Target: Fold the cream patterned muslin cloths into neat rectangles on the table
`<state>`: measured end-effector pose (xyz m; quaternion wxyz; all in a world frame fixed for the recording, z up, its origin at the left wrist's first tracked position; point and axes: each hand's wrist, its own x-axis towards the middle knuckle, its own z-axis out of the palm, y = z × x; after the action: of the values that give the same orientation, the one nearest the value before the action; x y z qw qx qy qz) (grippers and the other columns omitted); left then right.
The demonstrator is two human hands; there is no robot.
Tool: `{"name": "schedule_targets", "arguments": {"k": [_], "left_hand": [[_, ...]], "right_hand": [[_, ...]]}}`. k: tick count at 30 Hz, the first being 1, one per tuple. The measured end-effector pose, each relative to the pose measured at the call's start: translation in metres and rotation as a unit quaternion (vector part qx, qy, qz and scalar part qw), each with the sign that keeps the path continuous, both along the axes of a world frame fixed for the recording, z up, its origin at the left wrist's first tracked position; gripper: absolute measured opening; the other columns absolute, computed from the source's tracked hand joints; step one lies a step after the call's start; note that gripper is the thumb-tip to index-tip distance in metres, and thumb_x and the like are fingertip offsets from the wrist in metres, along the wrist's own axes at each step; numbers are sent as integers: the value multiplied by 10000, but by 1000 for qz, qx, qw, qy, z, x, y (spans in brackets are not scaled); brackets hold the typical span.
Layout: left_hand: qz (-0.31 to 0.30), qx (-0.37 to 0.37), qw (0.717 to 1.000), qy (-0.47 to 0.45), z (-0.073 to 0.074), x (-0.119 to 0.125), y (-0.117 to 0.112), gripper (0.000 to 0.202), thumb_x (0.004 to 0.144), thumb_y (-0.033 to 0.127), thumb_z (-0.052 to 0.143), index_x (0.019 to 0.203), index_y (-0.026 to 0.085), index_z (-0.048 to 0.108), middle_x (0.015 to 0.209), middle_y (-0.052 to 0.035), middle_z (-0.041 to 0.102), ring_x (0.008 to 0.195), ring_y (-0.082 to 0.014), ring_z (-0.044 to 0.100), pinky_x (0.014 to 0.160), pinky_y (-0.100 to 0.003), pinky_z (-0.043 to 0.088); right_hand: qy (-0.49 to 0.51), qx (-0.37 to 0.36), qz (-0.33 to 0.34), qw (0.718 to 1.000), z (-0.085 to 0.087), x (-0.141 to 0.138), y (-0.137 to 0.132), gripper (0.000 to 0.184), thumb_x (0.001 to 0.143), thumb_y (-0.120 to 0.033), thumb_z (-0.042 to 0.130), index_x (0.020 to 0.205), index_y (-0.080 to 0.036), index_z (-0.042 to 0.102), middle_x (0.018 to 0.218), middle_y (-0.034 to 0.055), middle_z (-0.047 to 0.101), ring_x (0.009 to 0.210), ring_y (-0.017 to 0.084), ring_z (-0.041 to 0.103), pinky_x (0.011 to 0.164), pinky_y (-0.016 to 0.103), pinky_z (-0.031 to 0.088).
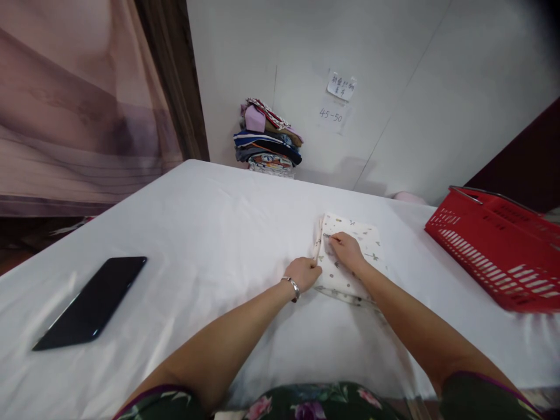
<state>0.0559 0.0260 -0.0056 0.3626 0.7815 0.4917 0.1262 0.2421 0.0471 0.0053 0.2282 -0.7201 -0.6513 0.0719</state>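
Note:
A small folded cream cloth with a little printed pattern lies on the white table. My left hand, a silver bracelet at its wrist, is closed and pinches the cloth's left edge. My right hand rests on top of the cloth, fingers pressed together with the fingertips at the upper left fold.
A black phone lies at the table's left. A red plastic basket stands at the right edge. A stack of folded coloured clothes sits at the far side against the white wall, below two paper notes.

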Motion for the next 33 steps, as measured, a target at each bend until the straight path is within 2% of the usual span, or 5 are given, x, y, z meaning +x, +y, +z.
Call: {"name": "schedule_targets", "arguments": {"k": [3,7,12,22,33], "left_hand": [[17,17,1000,-14,0,1,-2,358,804,481,420,688,192,597,726,-12,639,709,-153,572,554,-247,334],[-3,93,996,-6,-1,4,-10,290,781,473,481,786,200,579,829,-12,619,772,-159,571,597,-258,350],[-47,162,986,-11,0,4,-16,286,824,449,426,758,212,573,824,-4,591,751,-141,554,586,-258,332],[18,-38,997,-64,-3,2,6,479,834,499,324,571,177,561,522,1,540,577,-129,504,526,-235,319],[37,-59,998,-1,5,18,23,420,760,498,448,610,157,641,569,-36,608,558,-140,563,491,-225,346]], "right_hand": [[3,-60,-20,998,6,-10,-3,357,847,-470,410,729,-193,602,672,24,624,634,148,544,575,232,355],[-2,-123,-34,992,13,-18,10,428,753,-593,507,637,-186,567,589,34,591,575,154,518,519,240,306],[149,-190,-58,969,16,-14,18,223,676,-310,669,564,-175,530,427,-6,506,487,133,517,461,212,331],[262,-193,-78,942,13,-9,8,55,748,-181,579,736,-165,529,463,-33,526,419,89,518,393,165,396],[291,-130,-29,947,4,-9,1,226,796,-369,543,686,-171,544,516,-37,528,392,58,429,350,160,315]]}}
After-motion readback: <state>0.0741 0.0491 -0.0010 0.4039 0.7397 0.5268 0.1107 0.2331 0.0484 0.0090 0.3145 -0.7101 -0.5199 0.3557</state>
